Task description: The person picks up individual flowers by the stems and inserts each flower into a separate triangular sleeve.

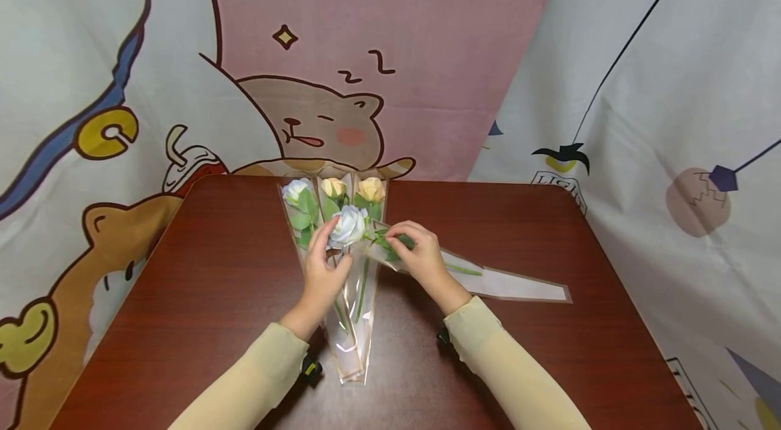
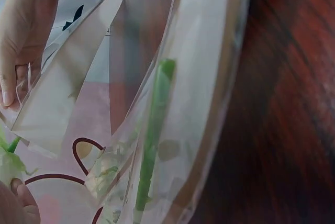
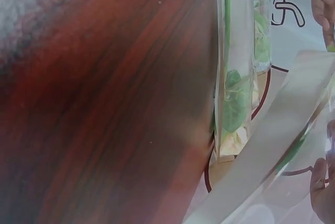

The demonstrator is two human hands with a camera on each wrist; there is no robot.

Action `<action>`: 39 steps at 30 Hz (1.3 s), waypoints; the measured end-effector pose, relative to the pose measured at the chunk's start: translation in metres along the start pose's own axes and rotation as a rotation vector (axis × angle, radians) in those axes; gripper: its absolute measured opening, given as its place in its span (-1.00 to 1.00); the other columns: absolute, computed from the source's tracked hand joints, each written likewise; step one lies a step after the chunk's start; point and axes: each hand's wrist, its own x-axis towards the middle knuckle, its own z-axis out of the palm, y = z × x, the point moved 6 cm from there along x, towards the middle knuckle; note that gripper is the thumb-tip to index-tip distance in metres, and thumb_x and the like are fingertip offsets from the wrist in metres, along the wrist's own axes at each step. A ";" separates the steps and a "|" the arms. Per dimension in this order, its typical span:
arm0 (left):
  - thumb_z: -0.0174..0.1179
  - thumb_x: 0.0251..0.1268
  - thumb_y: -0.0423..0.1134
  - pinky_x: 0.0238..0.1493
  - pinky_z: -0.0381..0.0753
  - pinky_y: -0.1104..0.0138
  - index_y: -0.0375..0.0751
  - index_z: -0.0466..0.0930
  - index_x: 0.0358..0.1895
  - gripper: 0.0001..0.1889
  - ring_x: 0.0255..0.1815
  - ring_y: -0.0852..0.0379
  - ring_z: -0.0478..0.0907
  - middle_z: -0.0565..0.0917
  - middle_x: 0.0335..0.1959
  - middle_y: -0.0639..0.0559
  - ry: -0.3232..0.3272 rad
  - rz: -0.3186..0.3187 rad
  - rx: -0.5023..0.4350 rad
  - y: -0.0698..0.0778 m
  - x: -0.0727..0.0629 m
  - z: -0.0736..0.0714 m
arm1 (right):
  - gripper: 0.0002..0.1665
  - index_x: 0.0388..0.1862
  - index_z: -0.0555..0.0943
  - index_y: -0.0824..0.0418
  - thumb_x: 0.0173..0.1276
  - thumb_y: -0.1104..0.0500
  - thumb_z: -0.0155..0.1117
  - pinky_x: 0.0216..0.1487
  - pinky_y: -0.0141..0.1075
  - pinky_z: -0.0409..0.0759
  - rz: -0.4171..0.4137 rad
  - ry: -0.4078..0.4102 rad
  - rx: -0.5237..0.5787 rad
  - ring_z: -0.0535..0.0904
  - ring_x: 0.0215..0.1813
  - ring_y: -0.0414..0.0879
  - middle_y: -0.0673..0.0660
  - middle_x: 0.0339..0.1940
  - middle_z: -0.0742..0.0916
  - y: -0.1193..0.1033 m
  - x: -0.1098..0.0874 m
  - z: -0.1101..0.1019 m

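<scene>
A pale blue artificial rose (image 1: 349, 226) has its head at the wide mouth of a clear flower sleeve (image 1: 525, 286) with a white lower part. My left hand (image 1: 322, 275) holds the rose head between fingers and thumb; its fingertips (image 2: 23, 198) show at the left wrist view's lower corner. With thumb and fingers, my right hand (image 1: 422, 257) pinches the sleeve near its mouth, beside green leaves (image 1: 390, 250). The green stem (image 1: 464, 269) runs inside the sleeve, which slants down to the right. In the right wrist view, the right hand (image 3: 322, 192) is partly cut off.
Beneath and behind the left hand lie three sleeved roses: a bluish-white one (image 1: 297, 191), a yellow one (image 1: 333, 187) and a peach one (image 1: 371, 190). Their narrow ends point toward the front of the brown table (image 1: 232, 294). A cartoon-printed cloth (image 1: 439, 64) hangs behind.
</scene>
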 end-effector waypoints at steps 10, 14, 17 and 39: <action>0.11 -0.06 -0.64 0.00 0.51 -0.14 -0.41 0.26 0.34 -0.27 0.01 -0.24 0.45 0.32 0.29 -0.36 -0.110 -0.064 0.027 -0.001 -0.005 0.011 | -0.91 -0.41 0.65 0.40 0.09 0.49 0.35 -0.14 -0.29 0.61 -0.016 -0.003 0.000 0.65 -0.21 0.10 0.25 -0.36 0.72 -0.004 0.004 0.001; 0.14 -0.05 -0.61 0.00 0.53 -0.08 -0.36 0.25 0.36 -0.26 0.03 -0.21 0.44 0.32 0.30 -0.33 -0.128 -0.056 0.050 -0.005 -0.005 0.013 | -0.92 -0.39 0.66 0.35 0.11 0.43 0.37 -0.14 -0.34 0.60 -0.006 -0.006 -0.001 0.65 -0.21 0.05 0.21 -0.35 0.73 0.005 0.002 0.003; 0.16 -0.03 -0.58 0.02 0.52 -0.07 -0.33 0.26 0.36 -0.26 0.13 -0.20 0.41 0.28 0.36 -0.28 -0.127 -0.065 0.061 -0.019 -0.005 0.014 | -0.93 -0.37 0.69 0.23 0.13 0.32 0.40 -0.12 -0.27 0.60 0.006 -0.006 -0.029 0.64 -0.19 -0.05 0.10 -0.33 0.74 0.022 -0.002 0.006; 0.23 -0.13 -0.50 -0.04 0.57 0.05 -0.17 0.41 0.29 -0.28 -0.01 -0.03 0.47 0.44 0.19 -0.10 -0.072 0.003 0.151 -0.034 -0.004 0.012 | -0.93 -0.38 0.72 0.08 0.12 0.21 0.44 -0.23 -0.24 0.58 -0.011 -0.027 -0.163 0.54 -0.21 -0.16 -0.03 -0.32 0.70 0.034 0.000 0.007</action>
